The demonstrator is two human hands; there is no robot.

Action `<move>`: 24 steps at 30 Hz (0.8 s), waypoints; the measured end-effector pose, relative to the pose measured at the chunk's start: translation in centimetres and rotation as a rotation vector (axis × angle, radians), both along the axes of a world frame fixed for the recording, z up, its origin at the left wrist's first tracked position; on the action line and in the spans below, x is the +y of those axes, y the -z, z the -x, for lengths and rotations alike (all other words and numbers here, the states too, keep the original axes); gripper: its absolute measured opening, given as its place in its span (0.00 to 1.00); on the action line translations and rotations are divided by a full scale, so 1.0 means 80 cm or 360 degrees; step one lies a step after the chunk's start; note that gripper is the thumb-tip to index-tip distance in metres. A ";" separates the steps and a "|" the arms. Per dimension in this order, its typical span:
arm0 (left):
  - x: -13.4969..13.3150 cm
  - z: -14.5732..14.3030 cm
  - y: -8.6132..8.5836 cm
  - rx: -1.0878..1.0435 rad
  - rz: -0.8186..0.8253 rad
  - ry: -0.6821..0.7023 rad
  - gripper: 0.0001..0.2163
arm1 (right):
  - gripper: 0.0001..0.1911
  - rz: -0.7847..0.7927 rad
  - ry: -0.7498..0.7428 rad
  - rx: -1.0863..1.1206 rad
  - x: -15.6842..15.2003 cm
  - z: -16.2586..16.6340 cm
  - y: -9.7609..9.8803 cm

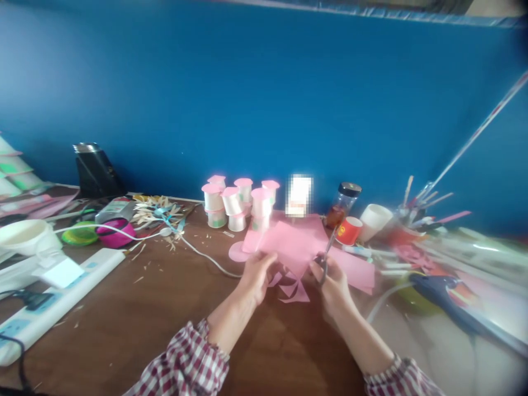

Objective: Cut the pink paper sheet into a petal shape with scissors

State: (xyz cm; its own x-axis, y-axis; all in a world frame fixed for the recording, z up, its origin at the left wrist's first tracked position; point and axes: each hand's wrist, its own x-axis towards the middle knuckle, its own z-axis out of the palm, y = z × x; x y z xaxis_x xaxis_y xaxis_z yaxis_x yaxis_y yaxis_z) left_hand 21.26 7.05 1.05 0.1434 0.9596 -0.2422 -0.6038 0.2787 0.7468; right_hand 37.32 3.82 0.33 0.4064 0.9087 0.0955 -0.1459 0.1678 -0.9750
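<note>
- The left hand [259, 275] pinches the pink sheet [289, 247] by its near left edge, thumb on top.
- The right hand [336, 283] is closed around the scissors [323, 265], at the right side of the sheet; the blades point up and away. Whether they bite into the paper is too blurred to tell, as is whether this hand also touches the sheet.
- Just below the sheet, on the near side, pointed pink scraps [295, 290] lie on the brown table [165, 330], so some cutting appears done.
- Behind and under the sheet is more pink paper [315, 224]; another pink piece [358, 270] sticks out to its right. These look like stock left to cut.
- To the left of the sheet, a rounded pink piece [237, 252] lies flat, seemingly cut out already.
- Beyond the sheet to the left stand white paper cups [261, 208] in a cluster, capped with pink pieces; that part looks assembled.
- Beyond the sheet to the right are a dark-lidded jar [344, 202], a red cup [349, 231] and a white cup [374, 221].
- Well left of the sheet lies a white power strip [88, 279].
- The held sheet itself seems only partly trimmed.
</note>
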 end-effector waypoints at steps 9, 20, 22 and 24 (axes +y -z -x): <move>-0.032 -0.028 0.001 -0.0012 -0.0189 0.0114 0.14 | 0.19 0.0024 -0.0084 0.0025 -0.006 0.023 0.004; -0.036 -0.024 0.004 0.0125 -0.0148 -0.0117 0.11 | 0.10 -0.0123 -0.0060 -0.0581 -0.019 0.032 0.007; -0.038 -0.025 -0.002 0.0117 -0.0116 -0.0124 0.11 | 0.09 -0.0092 -0.0064 -0.0524 -0.019 0.033 0.004; -0.039 -0.026 -0.008 0.0129 -0.0108 -0.0143 0.10 | 0.10 -0.0049 -0.0092 -0.0431 -0.018 0.033 0.001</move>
State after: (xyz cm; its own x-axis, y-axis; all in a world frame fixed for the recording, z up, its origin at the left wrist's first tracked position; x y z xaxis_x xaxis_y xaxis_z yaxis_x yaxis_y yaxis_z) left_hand 23.31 3.96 1.70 0.0390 0.9822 -0.1838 -0.5610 0.1737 0.8094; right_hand 34.68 2.37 0.26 0.3099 0.9245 0.2219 0.1093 0.1972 -0.9743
